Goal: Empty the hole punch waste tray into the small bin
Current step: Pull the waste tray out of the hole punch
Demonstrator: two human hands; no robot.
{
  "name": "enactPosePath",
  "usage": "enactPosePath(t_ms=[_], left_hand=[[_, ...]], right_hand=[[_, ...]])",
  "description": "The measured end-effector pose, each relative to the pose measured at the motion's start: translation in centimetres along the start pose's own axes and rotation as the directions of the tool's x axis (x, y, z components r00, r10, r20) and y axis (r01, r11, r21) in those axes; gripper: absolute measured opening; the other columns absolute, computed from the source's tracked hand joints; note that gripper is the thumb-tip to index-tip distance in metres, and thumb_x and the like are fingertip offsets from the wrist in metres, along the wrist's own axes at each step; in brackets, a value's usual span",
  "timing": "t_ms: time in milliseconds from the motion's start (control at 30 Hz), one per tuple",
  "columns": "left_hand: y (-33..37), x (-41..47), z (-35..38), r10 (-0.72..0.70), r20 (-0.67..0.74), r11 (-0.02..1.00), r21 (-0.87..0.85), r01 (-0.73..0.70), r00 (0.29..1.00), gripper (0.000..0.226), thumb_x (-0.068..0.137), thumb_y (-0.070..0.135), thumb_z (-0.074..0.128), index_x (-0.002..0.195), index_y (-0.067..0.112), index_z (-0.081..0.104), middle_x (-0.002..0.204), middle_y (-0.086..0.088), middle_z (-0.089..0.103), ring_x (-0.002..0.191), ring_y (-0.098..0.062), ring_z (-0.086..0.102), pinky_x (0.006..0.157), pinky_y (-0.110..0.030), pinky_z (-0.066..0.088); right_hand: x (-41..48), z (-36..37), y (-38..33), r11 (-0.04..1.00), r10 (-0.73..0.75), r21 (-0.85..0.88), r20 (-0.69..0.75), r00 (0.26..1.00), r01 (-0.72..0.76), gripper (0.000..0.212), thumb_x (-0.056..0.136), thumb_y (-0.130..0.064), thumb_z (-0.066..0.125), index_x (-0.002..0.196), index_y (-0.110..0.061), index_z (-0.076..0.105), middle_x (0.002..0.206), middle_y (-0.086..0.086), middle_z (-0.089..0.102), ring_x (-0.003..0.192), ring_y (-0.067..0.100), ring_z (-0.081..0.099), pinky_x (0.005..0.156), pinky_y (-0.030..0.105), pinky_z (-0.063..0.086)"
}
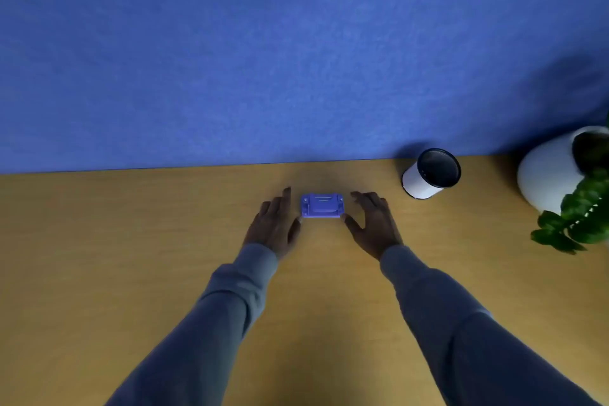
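Note:
A small purple hole punch rests flat on the wooden desk, close to the blue partition. My left hand lies just left of it, fingers spread, with the thumb tip at its near left corner. On the other side, my right hand is open too, its thumb tip touching the near right corner. Neither hand has lifted the punch. The small bin, a white cylinder with a dark inside, stands upright to the right, near the partition.
A blue fabric partition rises along the desk's far edge. At the far right stands a large white pot with a green plant hanging over the desk. Bare wood lies between the punch and the bin.

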State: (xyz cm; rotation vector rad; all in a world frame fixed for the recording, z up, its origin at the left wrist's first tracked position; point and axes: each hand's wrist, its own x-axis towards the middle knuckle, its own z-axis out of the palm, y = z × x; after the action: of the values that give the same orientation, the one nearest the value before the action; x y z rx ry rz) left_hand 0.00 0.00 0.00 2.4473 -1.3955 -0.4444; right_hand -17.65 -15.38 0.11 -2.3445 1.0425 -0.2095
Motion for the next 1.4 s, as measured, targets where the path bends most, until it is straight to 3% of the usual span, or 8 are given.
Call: enactPosePath(t_ms=[133,267,400,700,867,967,1233,1400], left_hand=[[1.2,1.9,-0.1,0.027,0.026,1.0,0.0,-0.027,0.999,0.066,0.089,0.039,0.049,0.14,-0.002,0.043,0.123,-0.021,0.057,0.104,-0.041,0.057,0.093,-0.045,0.049],[1.2,3.2,0.8,0.114,0.078,0.993,0.008,-0.115,0.99,0.051,0.085,0.032,0.059,0.125,0.0,0.055,0.116,-0.017,0.06,0.105,-0.038,0.058,0.093,-0.045,0.049],[1.4,3.8,1.2,-0.011,0.101,0.995,-0.1,0.021,0.995,0.049,0.084,0.032,0.065,0.126,0.01,0.057,0.122,-0.012,0.056,0.108,-0.034,0.054,0.095,-0.039,0.045],[2.0,4.0,1.5,-0.122,0.067,0.967,-0.215,0.134,0.99,0.041,0.081,0.019,0.07,0.119,0.007,0.065,0.116,-0.015,0.059,0.107,-0.036,0.06,0.092,-0.038,0.048],[2.7,3.0,0.4,-0.118,-0.044,0.946,-0.309,0.099,0.992,0.036,0.076,0.02,0.068,0.108,0.005,0.069,0.103,-0.015,0.061,0.085,-0.035,0.066,0.076,-0.042,0.057],[3.2,2.4,-1.2,-0.104,-0.117,0.925,-0.375,0.053,0.988,0.039,0.074,0.022,0.066,0.109,0.005,0.069,0.102,-0.013,0.062,0.082,-0.03,0.067,0.075,-0.04,0.058],[4.4,1.0,-5.5,-0.041,-0.313,0.909,-0.407,-0.095,0.949,0.042,0.077,0.034,0.062,0.11,0.011,0.071,0.102,-0.01,0.061,0.09,-0.029,0.065,0.078,-0.041,0.058],[5.5,-1.4,-6.4,-0.08,-0.361,0.859,-0.497,-0.119,0.929,0.044,0.078,0.034,0.063,0.113,0.009,0.071,0.111,-0.011,0.059,0.096,-0.022,0.066,0.077,-0.024,0.059]], right_hand=[[1.4,-0.5,-1.4,0.976,0.165,0.131,0.085,0.983,-0.175,0.053,0.084,-0.021,0.078,0.133,-0.008,0.061,0.127,0.014,0.062,0.116,0.032,0.059,0.098,0.037,0.048],[2.2,-0.1,-1.9,0.968,0.186,0.135,0.173,0.967,-0.21,0.046,0.081,-0.016,0.079,0.125,-0.013,0.067,0.123,0.013,0.062,0.113,0.031,0.06,0.094,0.03,0.045],[2.4,0.9,-1.8,0.938,0.255,0.2,0.154,0.954,-0.283,0.039,0.083,-0.012,0.076,0.122,-0.015,0.071,0.122,0.011,0.062,0.111,0.029,0.061,0.089,0.023,0.038],[2.6,2.0,-2.1,0.833,0.395,0.384,0.092,0.914,-0.398,0.034,0.082,-0.006,0.073,0.114,-0.017,0.076,0.114,0.01,0.065,0.105,0.029,0.064,0.093,0.039,0.052],[2.1,1.2,-2.8,0.779,0.397,0.505,0.061,0.916,-0.371,0.032,0.081,-0.013,0.076,0.111,-0.025,0.075,0.12,0.004,0.062,0.107,0.024,0.063,0.094,0.043,0.056],[1.5,-0.4,-3.8,0.695,0.402,0.63,0.057,0.914,-0.345,0.033,0.081,-0.014,0.078,0.108,-0.032,0.073,0.125,0.001,0.062,0.107,0.021,0.065,0.091,0.04,0.059],[-1.3,-5.3,-7.1,0.409,0.333,0.863,0.159,0.929,-0.295,0.029,0.091,-0.003,0.069,0.117,-0.015,0.072,0.117,0.003,0.073,0.105,0.017,0.072,0.08,0.032,0.062],[-3.3,-6.1,-8.4,0.314,0.327,0.907,0.173,0.929,-0.28,0.028,0.091,-0.004,0.071,0.117,-0.013,0.072,0.118,0.004,0.072,0.101,0.015,0.074,0.078,0.031,0.062]])
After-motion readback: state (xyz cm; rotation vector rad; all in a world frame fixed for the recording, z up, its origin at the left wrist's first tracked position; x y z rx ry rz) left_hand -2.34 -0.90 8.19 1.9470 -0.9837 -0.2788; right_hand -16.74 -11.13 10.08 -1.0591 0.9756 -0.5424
